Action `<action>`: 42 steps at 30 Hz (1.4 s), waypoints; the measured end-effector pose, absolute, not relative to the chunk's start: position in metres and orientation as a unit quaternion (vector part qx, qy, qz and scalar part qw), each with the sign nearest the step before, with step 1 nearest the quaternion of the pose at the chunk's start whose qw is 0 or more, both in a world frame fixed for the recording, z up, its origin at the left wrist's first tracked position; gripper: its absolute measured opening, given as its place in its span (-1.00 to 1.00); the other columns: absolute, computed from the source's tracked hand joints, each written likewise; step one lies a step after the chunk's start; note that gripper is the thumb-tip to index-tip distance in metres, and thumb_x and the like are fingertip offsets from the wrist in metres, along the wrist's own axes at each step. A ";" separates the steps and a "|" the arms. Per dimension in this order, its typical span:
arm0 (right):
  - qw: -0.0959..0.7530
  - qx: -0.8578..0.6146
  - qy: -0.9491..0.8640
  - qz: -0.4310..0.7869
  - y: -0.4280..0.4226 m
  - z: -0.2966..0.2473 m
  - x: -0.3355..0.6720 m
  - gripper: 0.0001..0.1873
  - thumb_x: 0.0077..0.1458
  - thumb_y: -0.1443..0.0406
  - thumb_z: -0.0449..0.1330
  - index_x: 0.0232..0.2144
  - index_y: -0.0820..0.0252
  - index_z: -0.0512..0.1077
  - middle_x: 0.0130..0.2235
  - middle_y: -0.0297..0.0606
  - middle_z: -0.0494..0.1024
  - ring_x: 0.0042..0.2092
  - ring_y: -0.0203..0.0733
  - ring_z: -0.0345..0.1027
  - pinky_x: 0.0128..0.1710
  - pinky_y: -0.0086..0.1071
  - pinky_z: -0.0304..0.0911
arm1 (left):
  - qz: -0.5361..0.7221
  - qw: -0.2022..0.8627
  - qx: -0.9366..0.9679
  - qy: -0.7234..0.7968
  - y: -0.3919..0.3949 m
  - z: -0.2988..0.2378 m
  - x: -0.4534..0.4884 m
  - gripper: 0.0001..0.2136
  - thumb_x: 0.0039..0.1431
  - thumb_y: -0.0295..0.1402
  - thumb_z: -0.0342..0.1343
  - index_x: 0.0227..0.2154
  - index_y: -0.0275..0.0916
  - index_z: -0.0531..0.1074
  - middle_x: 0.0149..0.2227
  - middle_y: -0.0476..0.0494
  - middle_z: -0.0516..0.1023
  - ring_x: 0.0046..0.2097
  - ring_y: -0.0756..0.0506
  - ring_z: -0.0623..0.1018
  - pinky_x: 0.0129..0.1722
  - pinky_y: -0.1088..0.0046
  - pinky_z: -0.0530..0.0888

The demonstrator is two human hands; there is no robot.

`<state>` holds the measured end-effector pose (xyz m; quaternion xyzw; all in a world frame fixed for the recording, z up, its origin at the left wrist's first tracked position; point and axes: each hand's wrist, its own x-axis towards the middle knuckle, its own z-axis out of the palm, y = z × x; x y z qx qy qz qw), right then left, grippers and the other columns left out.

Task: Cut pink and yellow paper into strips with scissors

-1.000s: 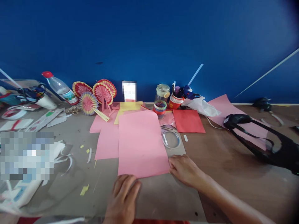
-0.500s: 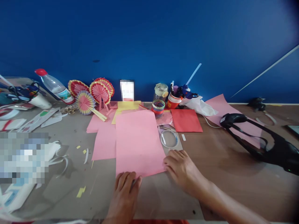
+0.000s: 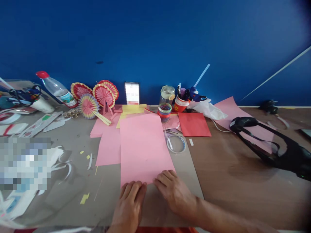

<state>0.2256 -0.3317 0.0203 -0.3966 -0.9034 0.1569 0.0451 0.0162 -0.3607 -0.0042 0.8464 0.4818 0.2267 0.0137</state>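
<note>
A pink sheet (image 3: 143,149) lies flat in the middle of a grey mat (image 3: 73,142), its long side running away from the person. The left hand (image 3: 130,204) rests with fingers stretched out and together, tips touching the sheet's near edge, gripping nothing. The right hand (image 3: 175,193) lies flat just beside it, fingers spread over the near right corner. A second pink sheet (image 3: 109,150) shows from under the left side. A clear tape ring (image 3: 176,144) and a red sheet (image 3: 193,124) lie to the right, with paper fans (image 3: 103,95) by the blue wall (image 3: 155,38).
</note>
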 end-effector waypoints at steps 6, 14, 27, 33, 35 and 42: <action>0.092 -0.420 -0.890 0.155 -0.335 0.010 0.255 -0.75 0.20 0.41 0.01 -0.09 0.21 0.37 -0.19 -0.20 0.44 -0.17 -0.15 0.20 -0.15 -0.25 0.10 | 0.215 0.011 0.862 0.460 -0.358 -0.001 0.006 -0.70 0.25 -0.54 -0.17 -0.08 -0.22 0.39 -0.23 -0.13 0.49 -0.20 -0.08 0.48 -0.19 0.41 0.49; 0.042 -0.421 -0.897 0.131 -0.327 0.024 0.263 -0.90 0.19 0.36 0.08 -0.28 0.17 0.40 -0.27 -0.25 0.46 -0.21 -0.17 0.18 -0.18 -0.26 0.02 | 0.170 0.037 0.851 0.496 -0.358 -0.008 0.005 -0.74 0.23 -0.54 -0.09 -0.15 -0.16 0.42 -0.24 -0.10 0.50 -0.21 -0.08 0.49 -0.22 0.42 0.49; -0.033 -0.365 -0.930 0.044 -0.310 0.034 0.246 -0.97 0.07 0.39 0.17 -0.42 0.23 0.38 -0.37 -0.24 0.42 -0.26 -0.13 0.16 -0.27 -0.23 -0.06 | 0.065 0.092 0.840 0.531 -0.344 0.014 0.015 -0.74 0.24 -0.54 -0.11 -0.30 -0.15 0.47 -0.28 -0.07 0.49 -0.23 -0.05 0.46 -0.16 0.41 0.42; -0.010 -0.367 -0.929 0.033 -0.312 0.034 0.246 -0.94 0.09 0.39 0.16 -0.43 0.22 0.39 -0.38 -0.22 0.42 -0.27 -0.13 0.14 -0.26 -0.22 -0.07 | 0.065 0.021 0.867 0.494 -0.341 0.015 0.016 -0.75 0.20 -0.58 -0.09 -0.33 -0.19 0.46 -0.33 -0.07 0.49 -0.30 -0.07 0.46 -0.24 0.37 0.42; -0.016 -0.368 -0.929 0.040 -0.311 0.034 0.247 -0.93 0.10 0.39 0.15 -0.43 0.23 0.39 -0.38 -0.21 0.42 -0.26 -0.13 0.14 -0.26 -0.22 -0.07 | 0.035 0.023 0.869 0.494 -0.338 0.019 0.018 -0.77 0.19 -0.59 -0.07 -0.33 -0.20 0.46 -0.33 -0.07 0.48 -0.30 -0.09 0.46 -0.24 0.34 0.42; -0.043 -0.375 -0.924 0.064 -0.303 0.038 0.244 -0.94 0.08 0.41 0.14 -0.41 0.25 0.41 -0.35 -0.19 0.45 -0.23 -0.11 0.18 -0.24 -0.22 -0.04 | -0.027 0.067 0.860 0.505 -0.332 0.028 0.020 -0.74 0.13 -0.64 -0.05 -0.27 -0.20 0.45 -0.27 -0.11 0.48 -0.24 -0.14 0.45 -0.19 0.26 0.42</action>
